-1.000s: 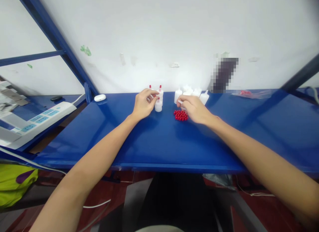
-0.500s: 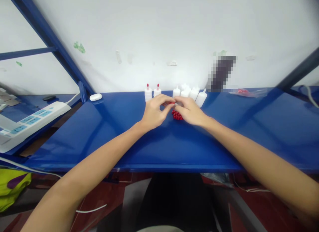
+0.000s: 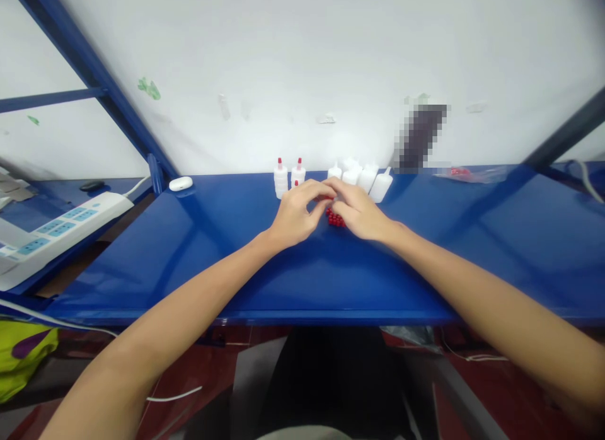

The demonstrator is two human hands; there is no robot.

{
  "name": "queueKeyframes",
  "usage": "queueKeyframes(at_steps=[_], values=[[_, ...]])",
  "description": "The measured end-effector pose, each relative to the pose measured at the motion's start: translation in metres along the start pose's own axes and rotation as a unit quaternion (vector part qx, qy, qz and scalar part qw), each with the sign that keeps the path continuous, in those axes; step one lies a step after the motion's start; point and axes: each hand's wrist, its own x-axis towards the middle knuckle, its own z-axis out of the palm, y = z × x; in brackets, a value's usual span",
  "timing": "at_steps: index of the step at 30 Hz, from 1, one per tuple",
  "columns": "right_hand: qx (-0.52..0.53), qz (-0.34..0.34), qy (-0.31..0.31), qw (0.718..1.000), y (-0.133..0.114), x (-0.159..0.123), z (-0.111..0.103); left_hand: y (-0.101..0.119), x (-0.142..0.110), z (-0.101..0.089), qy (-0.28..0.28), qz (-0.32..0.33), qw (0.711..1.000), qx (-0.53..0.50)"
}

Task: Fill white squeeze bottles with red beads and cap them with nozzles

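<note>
My left hand (image 3: 300, 210) and my right hand (image 3: 359, 210) meet fingertip to fingertip above the middle of the blue table. A small red cap (image 3: 329, 198) shows between them, pinched in the left fingers. The right fingers are closed around a pale nozzle piece, mostly hidden; whether a bottle body is attached I cannot tell. Just below lies a cluster of red caps (image 3: 336, 218), partly covered by the right hand. Left of the hands stand white bottles with red-tipped nozzles (image 3: 280, 180). Behind the right hand are several white nozzle bottles without red tips (image 3: 380, 186).
A white earbud case (image 3: 180, 184) lies at the table's left. Farther left are a white power strip (image 3: 70, 229) and a black object (image 3: 92, 186). A clear bag with red pieces (image 3: 472, 174) rests at the back right, against the white wall (image 3: 283, 62).
My left hand has left the red-tipped bottles and moved right to meet the right hand. A red cap now shows at the fingertips. Over the last half second the hands barely shift.
</note>
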Motion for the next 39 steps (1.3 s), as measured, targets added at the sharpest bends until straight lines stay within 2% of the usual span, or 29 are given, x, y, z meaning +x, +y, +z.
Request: queueKeyframes(at_steps=[5, 12, 20, 23, 27, 30, 33, 36, 39], values=[[0.036, 0.006, 0.000, 0.999, -0.001, -0.001, -0.001, 0.002, -0.002, 0.004, -0.001, -0.021, 0.999, -0.027], [0.037, 0.029, 0.004, 0.999, -0.001, -0.001, -0.001, 0.000, -0.004, 0.012, 0.002, -0.081, 0.989, -0.121], [0.014, 0.030, 0.027, 0.999, -0.008, -0.001, 0.001, 0.003, -0.002, 0.012, 0.004, -0.094, 0.987, -0.129], [0.020, 0.022, 0.042, 0.999, -0.008, -0.001, 0.000, 0.003, 0.002, 0.009, 0.024, -0.108, 0.985, -0.132], [0.001, 0.050, 0.085, 0.995, 0.000, 0.000, -0.002, -0.014, 0.010, -0.002, 0.079, -0.157, 0.974, -0.140], [-0.042, 0.081, 0.116, 0.989, 0.007, 0.002, -0.004, -0.036, 0.012, -0.013, 0.140, -0.181, 0.969, -0.098], [-0.095, 0.095, 0.131, 0.982, 0.013, 0.004, -0.004, -0.053, 0.010, -0.023, 0.177, -0.220, 0.958, -0.058], [-0.114, 0.095, 0.117, 0.982, 0.016, 0.005, -0.003, -0.061, 0.007, -0.026, 0.181, -0.234, 0.954, -0.039], [-0.099, 0.077, 0.104, 0.987, 0.015, 0.005, -0.004, -0.060, 0.006, -0.023, 0.162, -0.228, 0.960, -0.022]])
